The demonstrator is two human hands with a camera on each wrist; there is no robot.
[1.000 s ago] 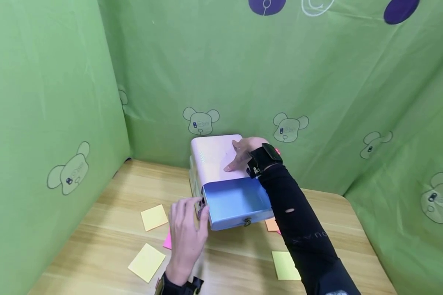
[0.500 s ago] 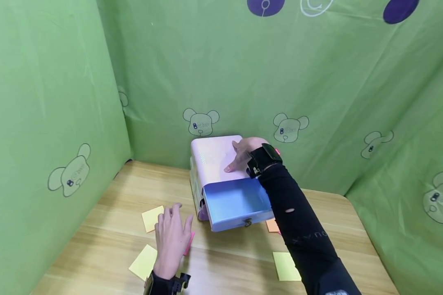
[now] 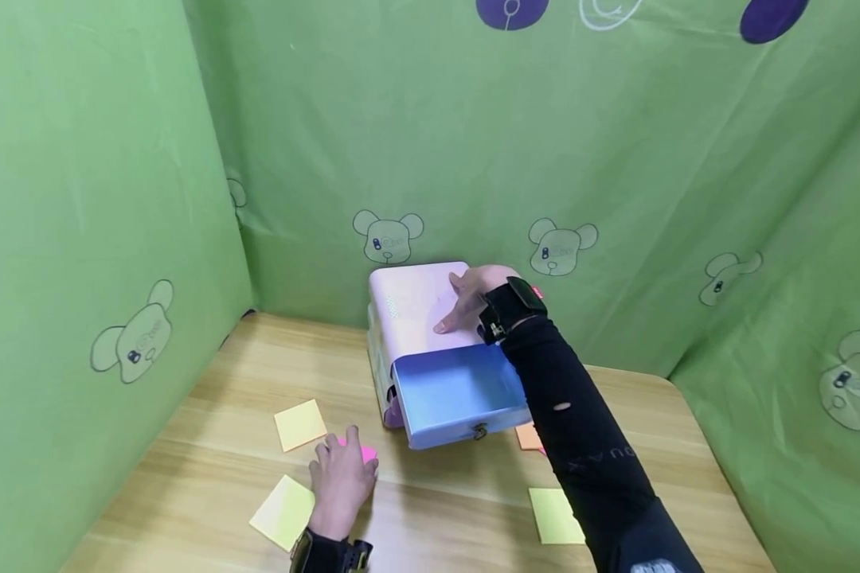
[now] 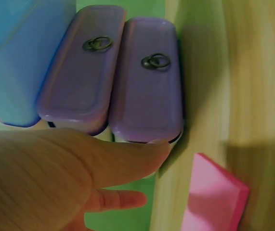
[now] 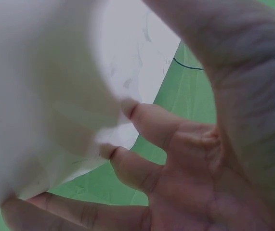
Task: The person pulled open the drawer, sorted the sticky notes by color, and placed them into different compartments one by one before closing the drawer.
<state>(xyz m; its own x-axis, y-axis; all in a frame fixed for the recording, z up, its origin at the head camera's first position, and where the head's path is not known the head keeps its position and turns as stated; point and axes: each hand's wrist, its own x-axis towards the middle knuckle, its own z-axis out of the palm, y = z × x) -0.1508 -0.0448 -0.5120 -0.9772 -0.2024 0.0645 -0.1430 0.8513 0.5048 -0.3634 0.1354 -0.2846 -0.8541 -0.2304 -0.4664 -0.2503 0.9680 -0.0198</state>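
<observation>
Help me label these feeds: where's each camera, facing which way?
Head: worn on the head, facing forward and down at the box; left hand and right hand show.
Left wrist: on that wrist, facing purple drawers and pink notepad; thumb and finger show.
Right wrist: on that wrist, facing a pale surface; palm and fingers show.
Head and left wrist both show the notepad.

Drawer box [image 3: 416, 306] on a table [image 3: 459, 517], cloth [image 3: 444, 143] behind it.
Paper pads [image 3: 283, 512] lie to its front left and right; the left hand [image 3: 342, 487] is at one, the right hand [image 3: 476, 296] on the box's top.
</observation>
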